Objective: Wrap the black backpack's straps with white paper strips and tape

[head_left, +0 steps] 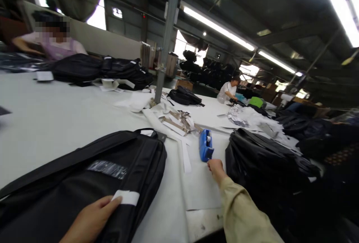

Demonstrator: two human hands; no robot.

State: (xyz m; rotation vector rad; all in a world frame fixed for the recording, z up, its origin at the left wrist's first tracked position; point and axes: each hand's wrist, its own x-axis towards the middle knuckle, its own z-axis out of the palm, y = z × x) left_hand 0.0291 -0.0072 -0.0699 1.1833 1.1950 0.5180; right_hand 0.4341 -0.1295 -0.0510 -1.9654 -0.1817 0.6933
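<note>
A black bag [84, 183] lies flat on the white table [50, 119] in front of me. My left hand [92, 216] rests on the bag, fingers flat, with its thumb on a white label [127, 197]. My right hand [215, 169], in a beige sleeve, reaches out to a blue tape dispenser [205, 145] and touches its near end; the fingers are curled and mostly hidden.
A heap of black bags [263, 160] lies right of the dispenser. White paper strips and tan straps [179, 121] lie around a grey steel post [166, 37]. More black bags [95, 69] sit at the far left, where one person works; another person [228, 90] works farther back.
</note>
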